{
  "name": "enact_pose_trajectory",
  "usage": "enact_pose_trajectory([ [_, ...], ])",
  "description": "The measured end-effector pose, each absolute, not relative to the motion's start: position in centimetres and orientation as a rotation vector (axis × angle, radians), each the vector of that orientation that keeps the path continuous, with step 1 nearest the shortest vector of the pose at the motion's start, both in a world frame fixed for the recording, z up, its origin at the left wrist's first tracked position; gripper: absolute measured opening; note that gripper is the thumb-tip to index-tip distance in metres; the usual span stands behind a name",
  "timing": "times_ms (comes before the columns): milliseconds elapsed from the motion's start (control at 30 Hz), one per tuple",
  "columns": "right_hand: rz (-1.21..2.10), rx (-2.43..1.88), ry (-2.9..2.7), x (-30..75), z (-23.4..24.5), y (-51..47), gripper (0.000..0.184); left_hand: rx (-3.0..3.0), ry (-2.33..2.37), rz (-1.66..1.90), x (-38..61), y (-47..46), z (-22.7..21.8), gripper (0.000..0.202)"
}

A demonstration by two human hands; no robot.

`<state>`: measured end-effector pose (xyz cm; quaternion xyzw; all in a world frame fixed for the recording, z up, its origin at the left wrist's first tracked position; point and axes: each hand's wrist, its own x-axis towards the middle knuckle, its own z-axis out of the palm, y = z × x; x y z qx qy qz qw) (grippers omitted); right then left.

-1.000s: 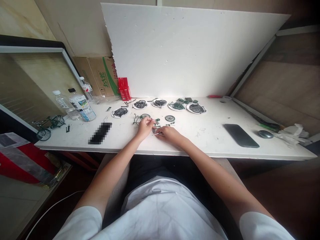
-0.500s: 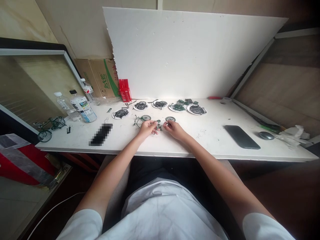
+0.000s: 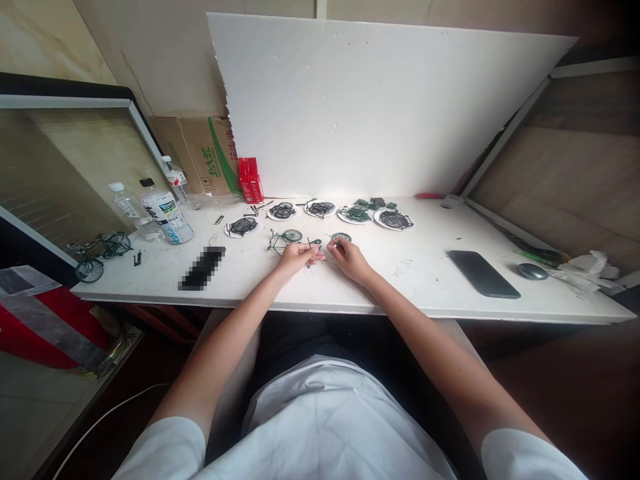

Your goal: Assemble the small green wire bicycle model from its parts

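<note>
My left hand point(image 3: 299, 259) is closed over the white table, pinching a small dark green curved part point(image 3: 314, 242) between thumb and fingers. Close by on the right, my right hand point(image 3: 349, 257) is closed too, its fingertips around something small that I cannot make out. Just behind my left hand lies a green model bicycle frame point(image 3: 274, 243), beside a small spoked wheel point(image 3: 293, 235). Another spoked wheel point(image 3: 341, 237) lies behind my right hand, partly covered by it.
White plates of small parts, such as the plate point(image 3: 227, 230), line the back. An assembled model bicycle point(image 3: 103, 255) stands far left, near bottles point(image 3: 170, 217). A black phone point(image 3: 484, 273) and a mouse point(image 3: 532, 271) lie right. A white board point(image 3: 390, 107) stands behind.
The dark green part in my left hand has turned slightly, and the left fingers have shifted around it. My right hand has moved only a little.
</note>
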<state>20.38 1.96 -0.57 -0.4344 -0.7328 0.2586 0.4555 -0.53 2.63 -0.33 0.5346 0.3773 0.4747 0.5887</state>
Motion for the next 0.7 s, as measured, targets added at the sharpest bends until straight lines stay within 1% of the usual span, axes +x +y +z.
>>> enact_pose_trajectory([
  [100,0.647,-1.052,-1.828,20.24,-0.88,2.01,0.028,1.247,0.860,1.054,-0.63,2.41,-0.23,0.062],
  [200,0.642,-1.028,-1.852,20.16,-1.09,2.02,0.027,1.272,0.857,0.994,-0.83,2.34,-0.15,0.065],
  [700,0.625,-0.991,-1.800,19.93,-0.69,1.41,0.030,1.349,0.819,0.904,-1.11,2.12,-0.08,0.061],
])
